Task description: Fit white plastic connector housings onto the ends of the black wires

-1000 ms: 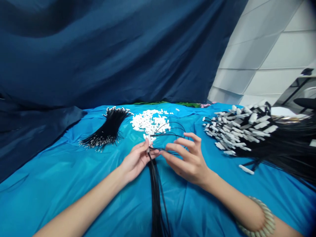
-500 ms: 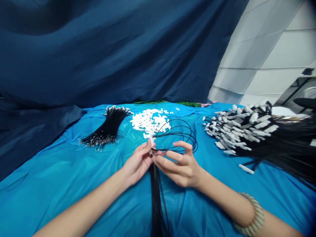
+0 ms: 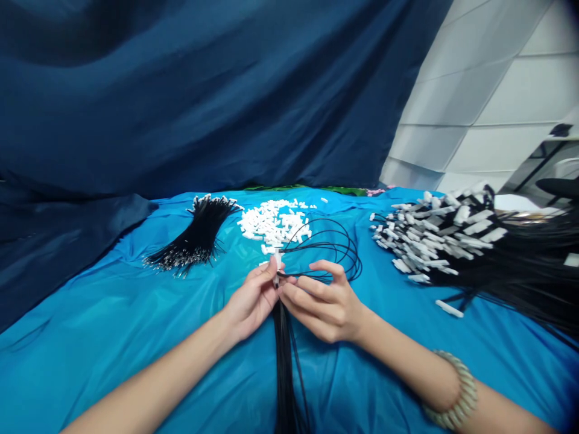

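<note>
At the centre, my left hand [image 3: 253, 296] pinches a white connector [image 3: 277, 263] between thumb and fingers. My right hand [image 3: 325, 301] meets it from the right, its fingertips closed at the connector's lower end, where black wires enter. Thin black wires [image 3: 348, 241] loop out to the right, behind my right hand. Below both hands a bundle of long black wires [image 3: 284, 367] runs down toward me. The exact wire between my right fingertips is too small to make out.
Small white connectors [image 3: 275, 220] lie piled behind my hands. A bundle of short black wires [image 3: 199, 235] is at the left. On the right is a large heap of black cables with white connectors [image 3: 425, 235]. Blue cloth [image 3: 158, 361] covers the surface; a dark curtain [image 3: 203, 102] hangs behind.
My right hand has shifted very slightly left, its fingers still at the connector. My left hand keeps its grip, and the piles look the same.
</note>
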